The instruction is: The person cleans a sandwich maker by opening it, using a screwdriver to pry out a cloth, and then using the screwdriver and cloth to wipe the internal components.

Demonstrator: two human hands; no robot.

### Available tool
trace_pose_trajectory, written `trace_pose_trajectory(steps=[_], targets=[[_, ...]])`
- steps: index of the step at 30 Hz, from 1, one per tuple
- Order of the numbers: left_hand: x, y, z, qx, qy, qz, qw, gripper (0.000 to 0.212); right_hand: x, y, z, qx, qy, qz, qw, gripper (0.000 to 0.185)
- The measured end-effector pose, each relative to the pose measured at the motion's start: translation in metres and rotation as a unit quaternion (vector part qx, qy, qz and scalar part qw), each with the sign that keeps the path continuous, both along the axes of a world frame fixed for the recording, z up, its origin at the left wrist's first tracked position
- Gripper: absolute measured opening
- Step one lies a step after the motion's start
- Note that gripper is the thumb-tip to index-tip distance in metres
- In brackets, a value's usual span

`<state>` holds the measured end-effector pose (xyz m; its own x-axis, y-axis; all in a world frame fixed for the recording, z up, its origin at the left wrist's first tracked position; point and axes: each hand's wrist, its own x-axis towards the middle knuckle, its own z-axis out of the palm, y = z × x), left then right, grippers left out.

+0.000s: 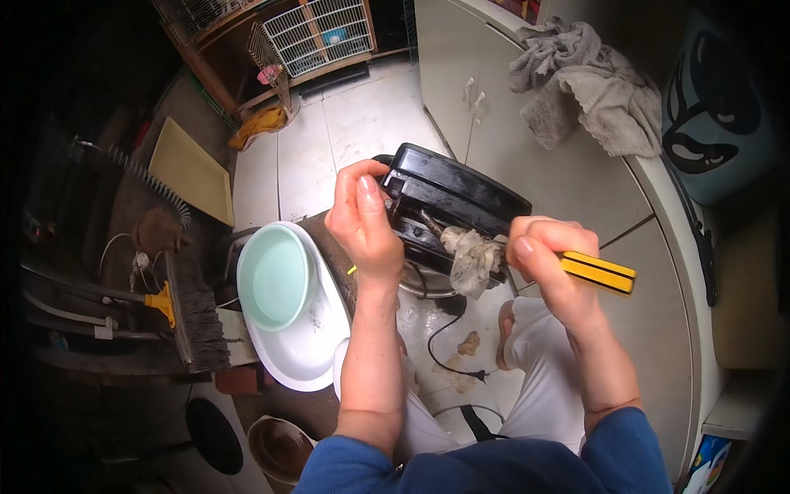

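My left hand [369,228] grips the end of a black plastic-cased appliance [461,182], which is tilted and held up above the floor. In my right hand [552,262] is a tool with a yellow, black-striped handle [597,273]. A crumpled, dirty wet tissue [472,260] is bunched around the tool's far end. This tissue lies against the inner side of the black appliance. Below the appliance a round metal object [412,281] shows only in part. A black power cord with a plug [478,375] trails on the tiles.
Left of me a pale green basin [278,278] stands in a white oval tub [305,364]. Nearby are a broom [191,309], a beige tray [194,173] and a brown bowl [281,447]. Soiled scraps [469,343] lie by my foot. Grey towels [592,80] hang over the cabinet [531,117].
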<state>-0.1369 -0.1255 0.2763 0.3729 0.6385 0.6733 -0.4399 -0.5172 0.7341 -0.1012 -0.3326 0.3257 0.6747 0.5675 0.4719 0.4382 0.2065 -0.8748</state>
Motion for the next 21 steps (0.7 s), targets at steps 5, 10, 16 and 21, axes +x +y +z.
trace_pose_trajectory(steps=[5, 10, 16, 21], targets=[[0.0, 0.0, 0.002, 0.007, -0.001, 0.004, 1.0, 0.029, -0.003, -0.015, 0.001, 0.086, -0.017, 0.002, 0.996, 0.034], [0.001, -0.007, 0.001, -0.002, -0.008, -0.016, 1.0, 0.025, -0.016, -0.015, 0.025, 0.09, -0.028, 0.036, 0.995, 0.032], [-0.005, -0.012, 0.005, -0.027, 0.034, -0.055, 0.998, 0.032, -0.013, -0.01, 0.018, -0.05, -0.014, 0.011, 0.999, 0.029], [0.001, -0.006, 0.001, -0.007, -0.003, -0.019, 1.0, 0.025, -0.01, 0.001, -0.01, 0.046, -0.033, 0.03, 0.998, 0.028]])
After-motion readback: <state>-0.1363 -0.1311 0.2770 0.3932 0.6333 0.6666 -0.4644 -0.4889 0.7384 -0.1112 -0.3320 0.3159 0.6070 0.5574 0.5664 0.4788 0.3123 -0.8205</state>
